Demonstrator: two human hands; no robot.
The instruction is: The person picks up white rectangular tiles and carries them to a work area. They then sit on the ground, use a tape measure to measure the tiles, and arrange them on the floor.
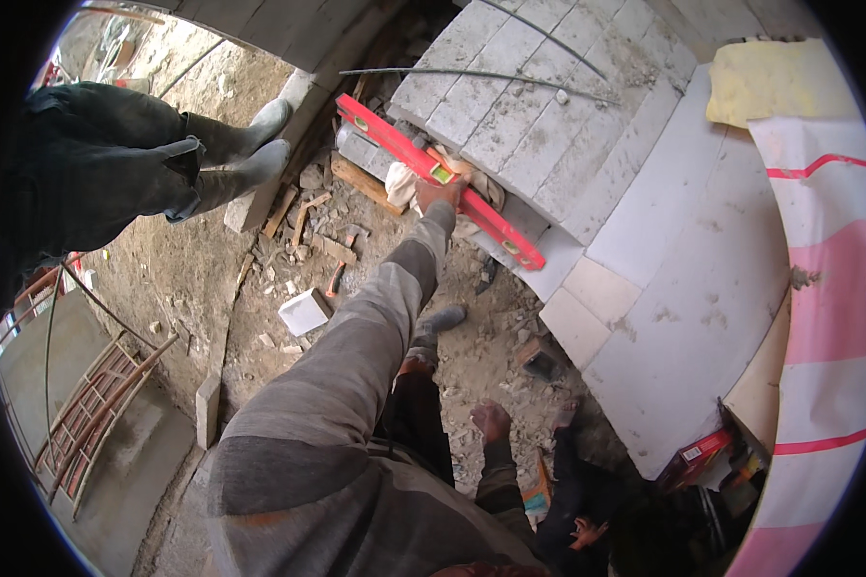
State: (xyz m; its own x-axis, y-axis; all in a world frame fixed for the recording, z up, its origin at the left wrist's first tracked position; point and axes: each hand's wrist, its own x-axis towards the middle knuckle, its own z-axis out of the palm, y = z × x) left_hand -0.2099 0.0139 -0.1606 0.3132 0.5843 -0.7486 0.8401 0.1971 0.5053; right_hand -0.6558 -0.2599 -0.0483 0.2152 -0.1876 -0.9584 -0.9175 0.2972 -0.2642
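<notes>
My left arm, in a grey sleeve, stretches out to a red spirit level (pixel 491 223). My left hand (pixel 440 190) is closed around its middle, close to a yellow-green vial. The level slants from upper left to lower right along the near edge of a pale block stack (pixel 539 106). Whitish cloth (pixel 401 185) shows beside the hand; what it belongs to is unclear. Lower down, over the rubble, my right hand (pixel 491 421) hangs with loosely bent fingers, partly apart, and nothing visible in it.
Another person's grey boots (pixel 260 144) stand on a ledge at upper left. A hammer (pixel 337 274), a white block (pixel 305 312) and wood scraps lie on the rubble. Thin rods (pixel 481 72) cross the blocks. Pink-and-white sheeting (pixel 827 298) hangs at right. Another hand (pixel 587 532) shows at the bottom.
</notes>
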